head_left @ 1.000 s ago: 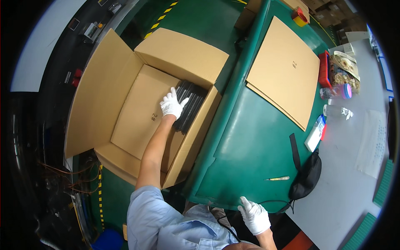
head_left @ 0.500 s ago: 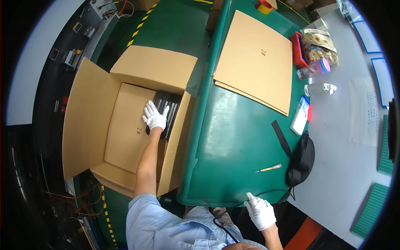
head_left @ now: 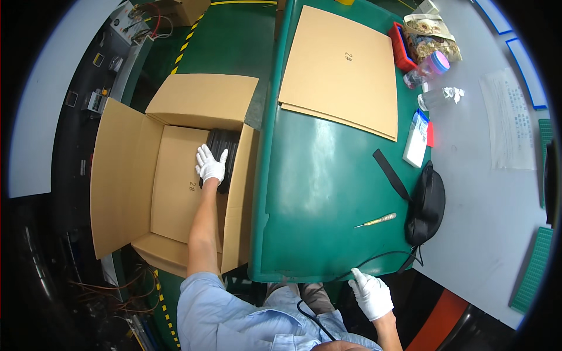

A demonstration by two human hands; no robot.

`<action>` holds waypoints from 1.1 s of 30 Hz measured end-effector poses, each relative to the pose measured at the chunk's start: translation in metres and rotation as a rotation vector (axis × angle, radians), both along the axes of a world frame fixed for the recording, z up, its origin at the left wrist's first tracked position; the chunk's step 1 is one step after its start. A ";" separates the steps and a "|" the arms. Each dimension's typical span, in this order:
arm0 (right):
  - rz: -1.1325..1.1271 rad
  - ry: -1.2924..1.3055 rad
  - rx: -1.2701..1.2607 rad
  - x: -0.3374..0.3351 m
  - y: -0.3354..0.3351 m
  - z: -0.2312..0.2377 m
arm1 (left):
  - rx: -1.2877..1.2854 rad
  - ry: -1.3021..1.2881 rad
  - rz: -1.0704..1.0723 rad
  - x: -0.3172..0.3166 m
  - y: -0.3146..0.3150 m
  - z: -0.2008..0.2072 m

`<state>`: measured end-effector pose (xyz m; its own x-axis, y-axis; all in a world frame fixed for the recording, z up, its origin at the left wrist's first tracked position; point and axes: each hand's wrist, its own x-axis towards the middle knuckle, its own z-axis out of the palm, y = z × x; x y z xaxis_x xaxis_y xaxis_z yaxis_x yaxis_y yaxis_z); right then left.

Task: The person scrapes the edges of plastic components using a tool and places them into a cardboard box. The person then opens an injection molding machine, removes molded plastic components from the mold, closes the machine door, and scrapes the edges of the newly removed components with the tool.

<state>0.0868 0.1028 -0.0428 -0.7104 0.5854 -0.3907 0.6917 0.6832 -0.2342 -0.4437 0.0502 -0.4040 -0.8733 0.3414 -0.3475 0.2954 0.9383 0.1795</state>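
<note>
White-gloved L hand point(head_left: 211, 165), fingers wide, over black strips point(head_left: 225, 140), R edge, tan cardboard box point(head_left: 240, 193); white-gloved R hand point(head_left: 373, 297): can't tell grip.

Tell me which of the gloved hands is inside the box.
The left hand, by the dark strips in the box; the right hand is outside, near the green table.

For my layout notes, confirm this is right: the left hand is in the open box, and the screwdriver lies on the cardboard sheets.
Not quite: the screwdriver lies on the green table, not the cardboard sheets, as the head view shows. The left hand is in the open box.
</note>
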 end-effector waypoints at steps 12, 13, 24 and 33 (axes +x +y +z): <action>-0.069 -0.035 0.010 0.029 -0.010 0.009 | 0.060 -0.018 -0.089 0.005 0.002 -0.002; -0.061 0.002 0.019 0.034 -0.010 0.010 | 0.085 0.004 -0.100 -0.006 -0.014 0.001; -0.723 0.121 0.142 0.163 -0.055 0.038 | 1.124 -0.085 0.121 0.082 0.035 0.157; -1.789 0.637 0.797 0.313 -0.192 0.045 | 1.786 -1.926 -1.235 0.433 0.077 0.599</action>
<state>0.4003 -0.0893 0.0022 0.8154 0.5153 0.2639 0.5232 -0.4609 -0.7168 -0.0107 0.1270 0.1951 0.1903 0.6129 0.7669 -0.8481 -0.2909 0.4429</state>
